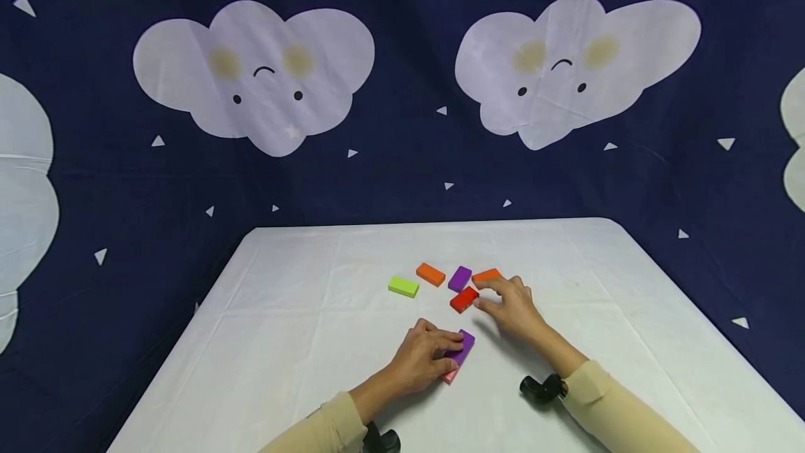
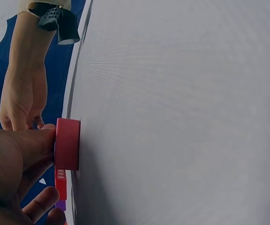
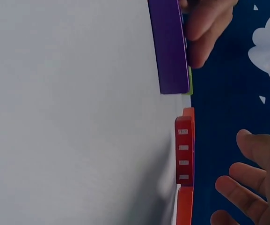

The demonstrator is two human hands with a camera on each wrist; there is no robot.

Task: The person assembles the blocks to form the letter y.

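My left hand (image 1: 428, 358) rests on two blocks lying end to end: its fingers lie over a purple block (image 1: 467, 347) and its thumb touches a pink-red block (image 1: 449, 377). The left wrist view shows the thumb on the upper face of that pink-red block (image 2: 68, 144). My right hand (image 1: 516, 306) hovers beside a red block (image 1: 464, 300), thumb and fingers spread apart around nothing. In the right wrist view, a gap separates those fingers from the red block (image 3: 183, 150), whose side bears several small pale marks. Under the right fingers, an orange block (image 1: 487, 275) is partly covered.
Farther back on the white-covered table (image 1: 302, 348) lie another purple block (image 1: 460, 279), a second orange block (image 1: 430, 274) and a lime-green block (image 1: 404, 286). Black wrist devices (image 1: 541, 390) sit at both cuffs. A navy cloth with clouds (image 1: 254, 75) hangs behind the table.
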